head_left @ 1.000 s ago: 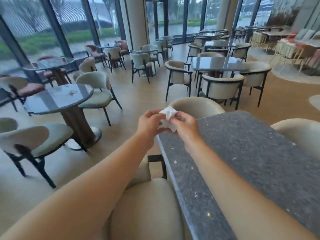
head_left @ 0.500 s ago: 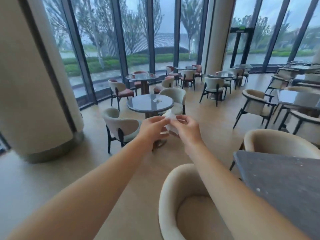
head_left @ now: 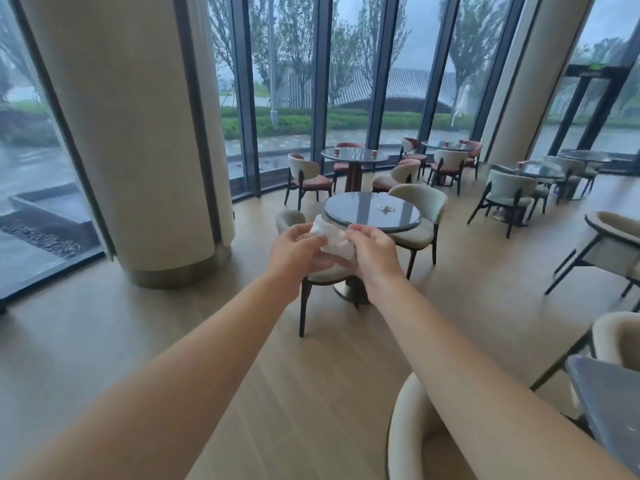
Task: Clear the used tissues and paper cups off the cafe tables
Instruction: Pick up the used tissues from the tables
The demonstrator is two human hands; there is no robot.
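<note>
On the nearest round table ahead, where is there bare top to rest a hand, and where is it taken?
The nearest round table is bare on its left half and along its rim. A crumpled tissue sits right of centre. The near edge is hidden behind the left hand and right hand, which hold a white tissue. The table behind carries cups at its edges.

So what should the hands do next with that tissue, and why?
Probably walk to the round table ahead: both the left hand and right hand already hold the crumpled tissue, and another small tissue lies on that tabletop.
</note>
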